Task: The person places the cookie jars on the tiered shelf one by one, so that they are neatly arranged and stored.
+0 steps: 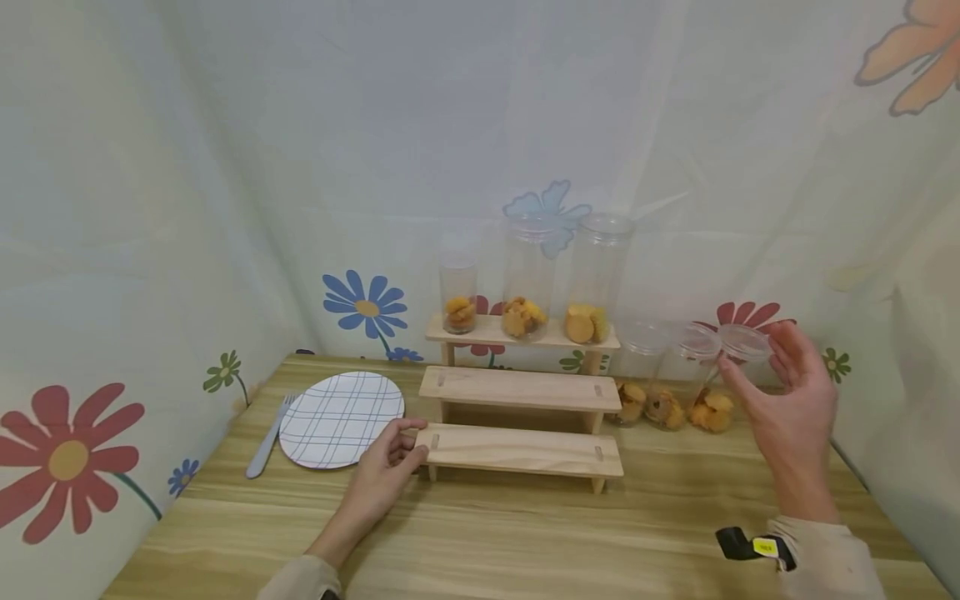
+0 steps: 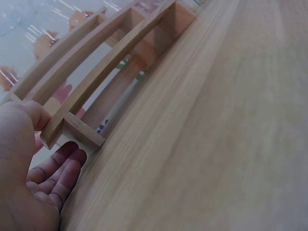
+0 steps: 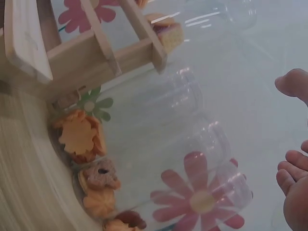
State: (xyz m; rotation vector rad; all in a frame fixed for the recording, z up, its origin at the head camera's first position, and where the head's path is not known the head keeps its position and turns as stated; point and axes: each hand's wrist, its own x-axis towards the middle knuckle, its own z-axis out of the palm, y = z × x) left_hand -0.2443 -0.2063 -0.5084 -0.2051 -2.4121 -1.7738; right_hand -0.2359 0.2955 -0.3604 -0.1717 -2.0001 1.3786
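the left hand [image 1: 386,458] pinches the end of the wooden shelf [image 1: 517,387]; the right hand [image 1: 798,408], fingers spread, holds nothing just beside the rightmost jar [image 1: 712,390] on the table [image 1: 487,542]. a knock could topple it into neighbouring jars [image 1: 665,407]; tugging the shelf could tip the tall jars [image 1: 529,279] on top.

My right hand [image 3: 297,192] shows at the edge, thumb and fingers parted, a little apart from the tops of the clear jars [image 3: 149,134]. Scalloped biscuits [image 3: 78,137] and a brown ring-shaped biscuit [image 3: 101,176] lie inside them on the worktop [image 3: 24,163], beside a tiered wooden shelf [image 3: 26,38].
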